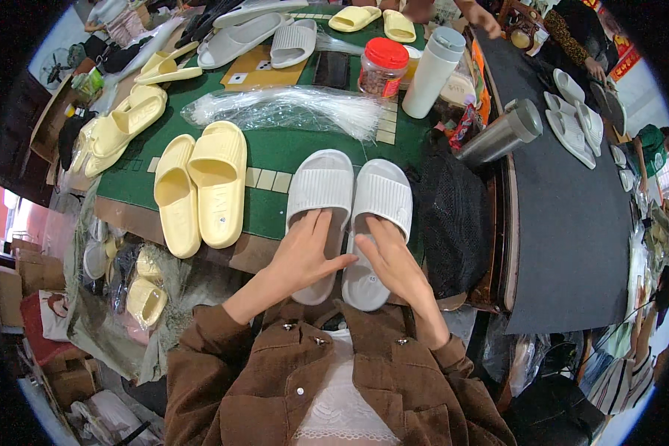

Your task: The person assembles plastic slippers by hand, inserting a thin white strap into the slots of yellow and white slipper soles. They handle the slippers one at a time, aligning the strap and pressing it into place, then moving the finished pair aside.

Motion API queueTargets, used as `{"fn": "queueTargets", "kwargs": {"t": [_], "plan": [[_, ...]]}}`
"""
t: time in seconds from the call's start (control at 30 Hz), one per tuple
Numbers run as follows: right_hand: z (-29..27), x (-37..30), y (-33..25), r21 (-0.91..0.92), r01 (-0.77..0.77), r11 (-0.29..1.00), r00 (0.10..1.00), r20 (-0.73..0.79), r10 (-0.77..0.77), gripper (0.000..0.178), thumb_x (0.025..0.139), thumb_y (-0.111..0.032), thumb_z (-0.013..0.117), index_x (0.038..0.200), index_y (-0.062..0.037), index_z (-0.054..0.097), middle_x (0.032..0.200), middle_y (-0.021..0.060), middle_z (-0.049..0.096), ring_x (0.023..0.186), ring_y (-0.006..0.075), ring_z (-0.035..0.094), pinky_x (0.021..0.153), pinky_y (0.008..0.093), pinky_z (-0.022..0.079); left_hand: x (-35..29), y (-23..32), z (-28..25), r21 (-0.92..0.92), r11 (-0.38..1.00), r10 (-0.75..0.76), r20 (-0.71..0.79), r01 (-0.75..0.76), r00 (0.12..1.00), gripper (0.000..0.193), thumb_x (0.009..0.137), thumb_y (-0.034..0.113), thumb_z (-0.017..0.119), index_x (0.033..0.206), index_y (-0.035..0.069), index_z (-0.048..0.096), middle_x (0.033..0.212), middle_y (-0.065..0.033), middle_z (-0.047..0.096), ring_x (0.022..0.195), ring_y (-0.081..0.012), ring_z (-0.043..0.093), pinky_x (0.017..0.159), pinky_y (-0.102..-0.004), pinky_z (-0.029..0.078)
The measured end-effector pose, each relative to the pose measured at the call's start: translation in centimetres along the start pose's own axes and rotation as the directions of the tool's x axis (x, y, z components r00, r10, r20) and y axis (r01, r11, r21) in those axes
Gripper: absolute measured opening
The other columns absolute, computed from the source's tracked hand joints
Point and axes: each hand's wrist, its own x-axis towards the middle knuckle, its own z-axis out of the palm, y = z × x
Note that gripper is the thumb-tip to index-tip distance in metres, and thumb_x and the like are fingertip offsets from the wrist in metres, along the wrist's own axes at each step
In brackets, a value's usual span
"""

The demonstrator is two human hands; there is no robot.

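Note:
Two white-grey slide slippers lie side by side before me, toes pointing away and heels near my lap. Into the left slipper (pixel 321 178) reaches my left hand (pixel 305 249), its fingers stretched under the ribbed strap and the thumb spread out toward the other slipper. My right hand (pixel 390 260) has its fingers under the strap of the right slipper (pixel 383 189), with the thumb held apart over the footbed. Both sets of fingertips are hidden by the straps. To the left rests a pale yellow pair, a left slide (pixel 177 193) and a right slide (pixel 217 182).
Beyond lies a bundle of clear plastic ties (pixel 297 110). A red-lidded jar (pixel 383 67), white bottle (pixel 432 73) and steel tumbler (pixel 502 132) stand at the right back. More yellow slippers (pixel 123 126) sit left; other people work at the dark table (pixel 565 238).

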Motion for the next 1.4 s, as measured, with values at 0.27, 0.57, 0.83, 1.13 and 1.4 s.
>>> {"fn": "queueTargets", "kwargs": {"t": [0.27,0.57,0.83,1.13,1.4], "plan": [[1.1,3.0,0.0,0.144,-0.338,0.930,0.935,0.163,0.315,0.053,0.101,-0.040,0.044,0.095,0.0105,0.058,0.086,0.0328,0.061,0.091,0.0505,0.057,0.087,0.0521,0.041,2.9,0.5,1.7,0.021,0.970,-0.244,0.133,0.244,0.961,0.064,0.076,0.046,0.072,0.103,-0.010,0.058,0.099,-0.0308,0.062,0.085,-0.0454,0.064,0.073,-0.0505,0.052],[2.7,2.6,1.4,0.063,-0.178,0.982,0.984,0.009,0.178,0.053,0.102,-0.037,0.042,0.084,0.0098,0.058,0.074,0.0270,0.059,0.074,0.0400,0.058,0.072,0.0453,0.043,3.6,-0.1,3.2,-0.072,0.966,-0.241,0.096,0.248,0.966,0.037,0.082,0.029,0.063,0.093,-0.006,0.062,0.095,-0.0305,0.062,0.094,-0.0466,0.061,0.081,-0.0528,0.049],[2.2,2.6,1.0,0.100,-0.279,0.955,0.959,0.091,0.270,0.055,0.101,-0.042,0.041,0.098,0.0085,0.061,0.092,0.0313,0.063,0.093,0.0478,0.059,0.086,0.0507,0.043,4.0,-0.2,2.9,-0.059,0.958,-0.263,0.203,0.279,0.943,0.038,0.082,0.031,0.061,0.094,-0.005,0.064,0.099,-0.0307,0.062,0.096,-0.0461,0.060,0.082,-0.0530,0.049],[1.8,2.6,0.9,0.221,-0.298,0.929,0.954,0.110,0.280,0.056,0.102,-0.044,0.038,0.095,0.0069,0.062,0.089,0.0290,0.064,0.087,0.0443,0.062,0.080,0.0476,0.045,4.6,0.0,3.8,-0.036,0.949,-0.305,0.135,0.312,0.943,0.041,0.084,0.035,0.058,0.086,-0.006,0.067,0.092,-0.0316,0.065,0.082,-0.0473,0.065,0.074,-0.0526,0.053],[1.5,2.2,0.6,0.084,-0.172,0.982,0.985,0.047,0.168,0.045,0.098,-0.034,0.052,0.099,0.0109,0.058,0.091,0.0298,0.064,0.089,0.0464,0.060,0.082,0.0496,0.045,4.2,0.1,4.1,-0.017,0.960,-0.277,0.079,0.280,0.958,0.041,0.088,0.034,0.057,0.096,-0.006,0.063,0.101,-0.0308,0.063,0.089,-0.0465,0.064,0.074,-0.0525,0.053]]}}
